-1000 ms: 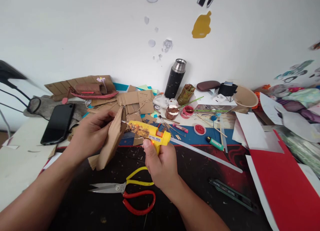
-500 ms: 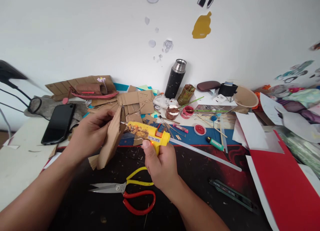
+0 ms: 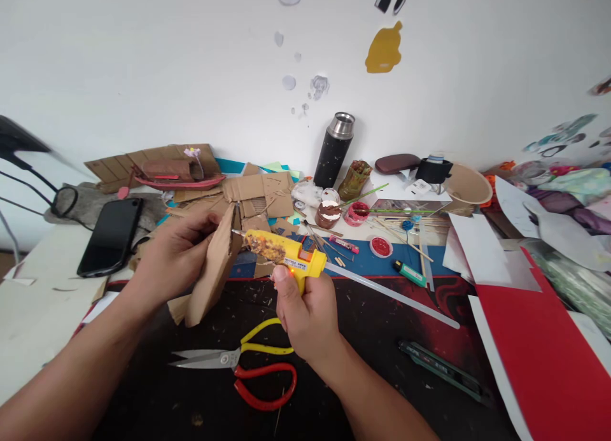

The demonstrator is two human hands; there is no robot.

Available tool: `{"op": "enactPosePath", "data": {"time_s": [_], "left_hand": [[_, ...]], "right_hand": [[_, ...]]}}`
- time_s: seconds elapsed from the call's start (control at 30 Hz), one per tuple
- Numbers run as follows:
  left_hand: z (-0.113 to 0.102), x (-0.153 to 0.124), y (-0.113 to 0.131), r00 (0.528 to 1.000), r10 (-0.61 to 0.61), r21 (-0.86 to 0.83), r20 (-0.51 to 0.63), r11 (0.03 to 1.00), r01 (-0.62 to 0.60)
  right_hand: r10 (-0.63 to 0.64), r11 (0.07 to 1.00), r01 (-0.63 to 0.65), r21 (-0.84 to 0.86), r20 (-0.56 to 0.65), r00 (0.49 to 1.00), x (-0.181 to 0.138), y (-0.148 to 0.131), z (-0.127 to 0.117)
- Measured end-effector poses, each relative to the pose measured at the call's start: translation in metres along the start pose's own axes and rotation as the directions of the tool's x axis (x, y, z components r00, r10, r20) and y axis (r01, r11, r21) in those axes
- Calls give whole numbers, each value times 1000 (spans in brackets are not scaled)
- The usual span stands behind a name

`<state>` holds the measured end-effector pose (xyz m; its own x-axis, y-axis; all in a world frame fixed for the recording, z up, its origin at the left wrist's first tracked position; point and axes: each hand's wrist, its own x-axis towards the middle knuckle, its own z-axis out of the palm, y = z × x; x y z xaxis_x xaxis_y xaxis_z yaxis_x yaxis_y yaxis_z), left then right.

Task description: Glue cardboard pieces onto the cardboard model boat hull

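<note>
Fingers of my left hand point(image 3: 179, 253) pinch the upper edge of a folded piece of cardboard point(image 3: 210, 275), tilted over the dark mat. My right hand point(image 3: 305, 307) is wrapped around the handle of a yellow hot glue gun point(image 3: 272, 247), its body stained brown and a small orange light glowing. Its nozzle points left and is at the cardboard's edge; whether it touches I cannot tell. A long translucent glue stick point(image 3: 396, 296) sticks out of its back. Below my hands lie scissors point(image 3: 233, 358) with one yellow and one red handle, blades apart.
A green utility knife point(image 3: 442, 371) lies on the mat at right, beside red paper point(image 3: 539, 352). Behind are paint jars point(image 3: 328, 214), a black thermos point(image 3: 334, 149), cardboard scraps point(image 3: 265, 191) and a small red boat model point(image 3: 179, 175). A phone point(image 3: 111, 237) rests at left.
Almost nothing differs. The glue gun's nozzle has shifted very slightly along the cardboard's edge, and the whole view has moved a little.
</note>
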<state>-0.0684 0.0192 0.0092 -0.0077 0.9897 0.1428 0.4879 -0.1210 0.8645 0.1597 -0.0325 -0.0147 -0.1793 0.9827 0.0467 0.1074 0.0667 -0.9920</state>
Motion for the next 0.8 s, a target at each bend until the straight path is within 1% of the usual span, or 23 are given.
{"op": "enactPosePath", "data": {"time_s": [0.23,0.37,0.57,0.67,0.8], "left_hand": [[2,-2,-11,999,-47,-7,0,999,47],[1,-2,-10,999,-44,-3,19,999,44],[1,-2,-8,996,-83,-80,36,993,85],[0,-2,-7,997,-68,-84,46,994,72],[0,0,-5,998,-41,-114,40,993,45]], "right_hand": [[-3,999,4,40,-28,1000,1,1,0],[16,999,-14,48,-36,999,2,3,2],[20,997,-19,81,-9,1000,1,4,2],[24,995,-26,98,19,1000,1,5,1],[22,993,-25,112,24,999,2,6,2]]}}
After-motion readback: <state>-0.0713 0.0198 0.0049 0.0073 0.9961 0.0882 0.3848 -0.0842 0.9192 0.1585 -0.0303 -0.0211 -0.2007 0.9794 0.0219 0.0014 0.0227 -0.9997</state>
